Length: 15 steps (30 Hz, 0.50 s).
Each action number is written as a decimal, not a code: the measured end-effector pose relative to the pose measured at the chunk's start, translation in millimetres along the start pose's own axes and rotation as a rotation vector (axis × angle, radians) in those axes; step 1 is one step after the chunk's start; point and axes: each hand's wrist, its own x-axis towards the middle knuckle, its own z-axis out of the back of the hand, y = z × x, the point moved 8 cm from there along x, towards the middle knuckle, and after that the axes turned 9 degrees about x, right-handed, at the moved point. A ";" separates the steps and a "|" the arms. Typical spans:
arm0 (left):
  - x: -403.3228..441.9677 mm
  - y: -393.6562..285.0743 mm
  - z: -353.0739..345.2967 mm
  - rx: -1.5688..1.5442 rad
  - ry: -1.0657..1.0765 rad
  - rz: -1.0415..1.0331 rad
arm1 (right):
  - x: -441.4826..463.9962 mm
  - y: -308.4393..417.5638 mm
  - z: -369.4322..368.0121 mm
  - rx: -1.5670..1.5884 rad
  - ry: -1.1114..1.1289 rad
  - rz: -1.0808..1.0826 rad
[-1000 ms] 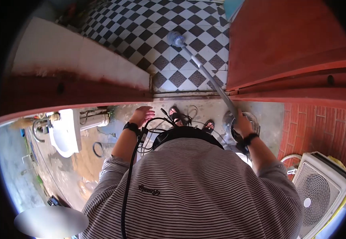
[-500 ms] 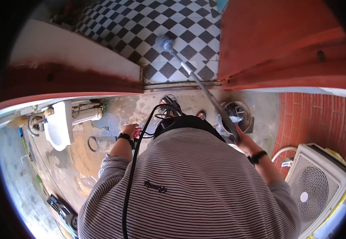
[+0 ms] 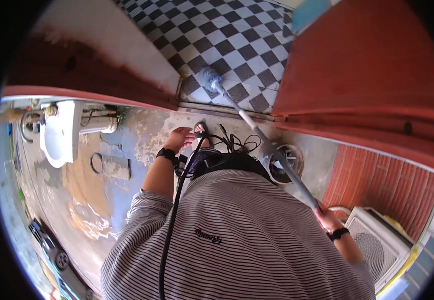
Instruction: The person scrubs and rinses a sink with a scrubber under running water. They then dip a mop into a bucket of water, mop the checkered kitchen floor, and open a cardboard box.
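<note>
In the head view my right hand [image 3: 328, 220] is closed around the grey handle of a mop [image 3: 262, 134]. The handle slants up and left across the doorway. Its bluish, stringy mop head [image 3: 209, 79] rests on the checkered tile floor [image 3: 227, 47] just inside the threshold. My left hand [image 3: 180, 139] holds nothing, fingers loosely stretched, near a black cable [image 3: 178, 192] that hangs down my front. Beneath the handle a round bucket-like container [image 3: 297, 159] stands on the concrete, its contents hard to make out.
Red door panels [image 3: 357, 65] flank the doorway, with a raised sill [image 3: 222, 111] between. A white washbasin [image 3: 59, 135] is at left, beside a dark ring [image 3: 96, 163] on the concrete. An air-conditioner unit [image 3: 377, 245] stands at lower right by a brick-patterned wall [image 3: 377, 187].
The mop head has been pulled back nearer the sill, and my right hand has moved outward and back with the handle. My left hand has risen toward the doorway. The view has turned slightly.
</note>
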 end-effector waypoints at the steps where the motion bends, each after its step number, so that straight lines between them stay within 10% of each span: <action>1: 0.8 20.9 26.4 -0.089 -0.051 0.018 | 20.3 30.3 -6.8 0.009 0.010 0.048; 6: -42.4 175.4 164.0 -0.206 -0.312 0.108 | 141.0 234.6 -75.7 0.045 0.133 0.415; 7: -59.4 201.8 177.1 -0.236 -0.361 0.200 | 249.7 264.0 -81.3 -0.031 0.078 0.874; 8: -100.4 203.9 174.1 -0.547 -0.464 0.379 | 224.1 320.7 -104.6 0.103 0.229 0.532; 15: -202.5 228.2 175.1 -0.569 -0.674 0.442 | 252.1 529.4 -152.4 -0.119 -0.041 0.656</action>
